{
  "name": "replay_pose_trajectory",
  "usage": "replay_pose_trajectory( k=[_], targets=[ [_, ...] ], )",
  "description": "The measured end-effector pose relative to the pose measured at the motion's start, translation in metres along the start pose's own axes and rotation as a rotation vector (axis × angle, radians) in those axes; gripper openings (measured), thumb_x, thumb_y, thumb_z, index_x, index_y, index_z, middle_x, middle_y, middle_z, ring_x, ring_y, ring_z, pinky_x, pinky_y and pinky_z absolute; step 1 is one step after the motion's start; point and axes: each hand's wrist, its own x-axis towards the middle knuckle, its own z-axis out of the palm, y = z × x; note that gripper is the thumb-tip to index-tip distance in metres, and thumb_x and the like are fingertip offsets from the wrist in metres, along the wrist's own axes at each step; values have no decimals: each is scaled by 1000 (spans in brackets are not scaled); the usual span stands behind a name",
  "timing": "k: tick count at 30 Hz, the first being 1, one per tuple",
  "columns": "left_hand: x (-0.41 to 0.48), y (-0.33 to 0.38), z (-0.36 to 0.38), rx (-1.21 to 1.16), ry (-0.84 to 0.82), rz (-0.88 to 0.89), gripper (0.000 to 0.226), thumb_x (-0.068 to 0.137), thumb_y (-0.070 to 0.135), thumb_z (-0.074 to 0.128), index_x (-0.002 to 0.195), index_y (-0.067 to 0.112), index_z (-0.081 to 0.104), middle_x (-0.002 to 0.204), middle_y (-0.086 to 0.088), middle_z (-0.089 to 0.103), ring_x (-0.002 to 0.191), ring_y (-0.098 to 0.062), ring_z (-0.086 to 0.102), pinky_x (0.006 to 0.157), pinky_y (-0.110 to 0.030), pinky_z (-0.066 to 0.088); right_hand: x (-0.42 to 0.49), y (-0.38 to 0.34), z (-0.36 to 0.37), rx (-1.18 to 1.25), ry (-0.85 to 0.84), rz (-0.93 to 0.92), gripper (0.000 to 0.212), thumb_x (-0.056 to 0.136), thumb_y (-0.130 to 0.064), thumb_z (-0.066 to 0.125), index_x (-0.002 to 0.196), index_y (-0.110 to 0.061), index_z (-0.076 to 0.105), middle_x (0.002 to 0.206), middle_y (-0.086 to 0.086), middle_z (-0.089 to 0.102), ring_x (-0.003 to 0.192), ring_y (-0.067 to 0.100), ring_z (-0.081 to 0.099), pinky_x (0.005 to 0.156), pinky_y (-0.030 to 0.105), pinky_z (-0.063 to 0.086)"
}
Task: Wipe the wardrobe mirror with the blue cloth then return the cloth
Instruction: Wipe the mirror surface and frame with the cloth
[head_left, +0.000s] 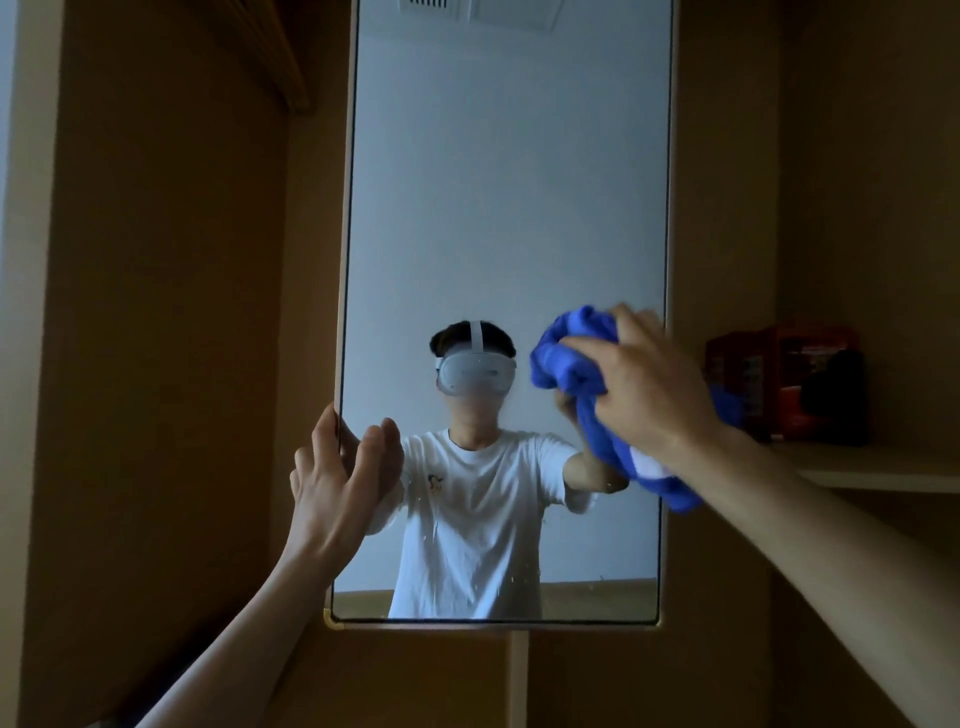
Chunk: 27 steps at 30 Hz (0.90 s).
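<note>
Obs., standing behind the person at the wardrobe.

Mirror (498, 208): tall, narrow, in a pale frame, set between brown wooden panels. Small specks (519, 577) show on the lower glass.

Right hand (649, 384): raised to the glass near the mirror's right edge, a little below mid-height. Its fingers are curled tight into the blue cloth (571, 358), which is bunched into a wad and pressed against the glass. The back of the hand faces the room. A loose tail of the cloth hangs below the wrist, crossing the right frame, with a white patch showing in its folds.

Left hand (327, 478): at the mirror's left edge, lower than the right hand. The fingers are bent around the frame edge and hold it, one lying upward along the edge. How far they wrap behind the frame cannot be seen. Its reflection sits just beside it in the glass.

Both forearms are bare and reach up from the bottom corners of the view.

Reflection: a person in a white T-shirt (467, 519) wearing a white headset (475, 371), with a pale wall and a ceiling vent behind.

To the right of the mirror, a wooden shelf (883, 470) carries a red package (810, 379), with a dark object (834, 395) in front of it. Both are dim, and the detail cannot be read.
</note>
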Motion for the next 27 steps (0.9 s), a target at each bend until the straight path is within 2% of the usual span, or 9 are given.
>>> replay_pose_trajectory(
  k=[4,7,11,13,15,18,21,24,27],
  targets=[
    [-1,2,1,-7,-5,-9,90,80,79,33,159,41,15,151,-10,33,141,-32,29,110,-61,35,-42,-16,15,-30,-156,-164,49,79,-13,67,126,-27,59,122,3,44,109,24,42,56,31,41],
    [-3,3,1,4,-23,-9,89,82,77,33,160,39,14,152,-11,32,141,-34,29,112,-62,35,-29,-7,4,-116,-149,-202,46,81,-14,68,125,-25,61,119,4,45,108,24,44,59,31,38],
    [-3,4,-2,15,-43,-8,90,82,78,33,161,39,13,155,-13,30,142,-35,29,113,-64,34,25,9,-21,-88,28,46,26,79,-10,62,102,-22,63,110,4,42,110,29,45,73,42,49],
    [-2,4,-3,7,-49,-20,91,81,78,32,161,40,12,155,-13,30,143,-36,30,113,-64,34,38,3,-21,-82,93,94,20,78,-9,60,95,-19,61,103,3,38,106,29,46,68,41,47],
    [-1,5,-3,-10,-51,-38,91,80,79,31,161,42,13,154,-13,31,142,-37,31,113,-65,35,30,-13,-7,-95,78,41,28,76,-10,64,102,-18,62,111,7,42,109,30,46,59,36,41],
    [-1,6,-1,-12,-41,-46,91,80,78,31,161,41,13,154,-13,31,143,-37,30,114,-63,34,-4,-43,20,-90,-33,-145,50,69,-9,72,118,-15,63,119,11,47,109,31,45,54,35,39],
    [-1,3,-1,11,-34,-41,91,80,79,31,160,42,11,154,-11,30,143,-34,29,111,-61,34,-22,-49,27,-91,-112,-237,44,68,-6,73,111,-14,66,111,9,50,100,25,43,51,32,35],
    [3,-2,-1,9,-36,-51,90,78,85,27,158,49,10,152,-10,31,142,-37,32,109,-64,38,-17,-25,17,-96,-84,-152,48,76,-14,71,122,-24,63,120,6,49,108,27,46,58,36,48],
    [10,-6,4,10,5,-59,74,92,80,30,157,50,11,149,-11,34,140,-38,36,107,-64,42,-7,13,-2,-123,58,59,43,74,-11,69,115,-25,63,119,6,48,111,28,45,62,32,37]
  ],
)
